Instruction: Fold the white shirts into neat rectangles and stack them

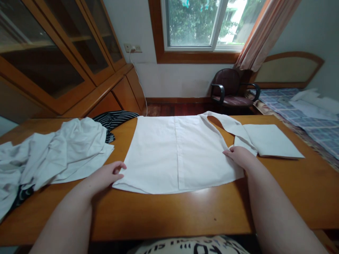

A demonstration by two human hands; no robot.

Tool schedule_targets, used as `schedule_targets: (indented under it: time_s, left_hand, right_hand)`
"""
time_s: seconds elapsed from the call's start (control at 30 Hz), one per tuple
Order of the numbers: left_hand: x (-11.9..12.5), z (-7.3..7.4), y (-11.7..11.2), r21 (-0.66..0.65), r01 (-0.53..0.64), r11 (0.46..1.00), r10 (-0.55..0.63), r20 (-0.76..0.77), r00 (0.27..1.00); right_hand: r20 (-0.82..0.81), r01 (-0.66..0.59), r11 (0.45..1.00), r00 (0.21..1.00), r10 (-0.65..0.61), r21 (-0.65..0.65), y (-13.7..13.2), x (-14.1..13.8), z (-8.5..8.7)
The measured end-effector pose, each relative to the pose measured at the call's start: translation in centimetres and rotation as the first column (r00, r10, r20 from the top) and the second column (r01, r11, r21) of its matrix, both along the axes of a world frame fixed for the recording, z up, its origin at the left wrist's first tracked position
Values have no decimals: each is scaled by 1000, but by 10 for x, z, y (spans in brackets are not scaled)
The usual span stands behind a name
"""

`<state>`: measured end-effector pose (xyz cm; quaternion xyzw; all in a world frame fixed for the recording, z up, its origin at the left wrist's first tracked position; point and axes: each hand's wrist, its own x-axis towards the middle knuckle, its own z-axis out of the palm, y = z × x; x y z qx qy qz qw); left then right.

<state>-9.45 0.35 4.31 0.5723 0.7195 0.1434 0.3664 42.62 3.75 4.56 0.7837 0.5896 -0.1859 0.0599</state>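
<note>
A white shirt [169, 155] lies spread flat on the wooden table [164, 211], its sleeve stretching off to the right. My left hand [106, 175] rests at the shirt's near left edge, fingers curled and thumb touching the cloth. My right hand [239, 156] lies flat on the shirt's right side near the sleeve, fingers pressed on the fabric. A folded white garment [270, 140] sits to the right of that hand.
A heap of white clothes [53, 155] with a striped dark garment [116, 119] fills the table's left. Wooden glass-door cabinets [60, 53] stand at left. A dark armchair [230, 88] is under the window, a bed [304, 116] at right.
</note>
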Motion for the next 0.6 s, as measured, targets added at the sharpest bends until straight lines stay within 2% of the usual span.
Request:
schedule_targets:
  time_s: [0.07,0.13,0.2,0.27,0.33,0.4,0.5,0.6]
  left_hand:
    - [3,6,10,43,-22,999,28,-130,991]
    - [14,14,28,192,-30,981,70,-208,976]
    - [37,19,51,332,69,941,10,-229,973]
    - [67,17,76,402,224,888,-143,-221,965]
    - [98,9,97,427,374,823,-275,-277,921]
    - [122,-5,110,409,457,790,-308,-379,872]
    - [139,-29,118,299,518,801,-318,-522,792]
    - [139,-43,117,211,549,808,-335,-602,725]
  right_hand:
    - [9,-6,1000,1000,6,-7,1,2,-3]
    - [18,-1,1000,1000,1,-5,1,3,-5]
    - [20,6,1000,1000,-5,-5,1,2,-4]
    - [15,10,1000,1000,-10,-20,1,2,-2]
    - [11,11,999,1000,-10,-42,0,1,0]
    - [7,7,998,1000,-7,-67,0,2,1]
    - [4,6,994,1000,-5,-106,0,4,0]
    - [27,20,995,999,-17,-100,0,4,-1]
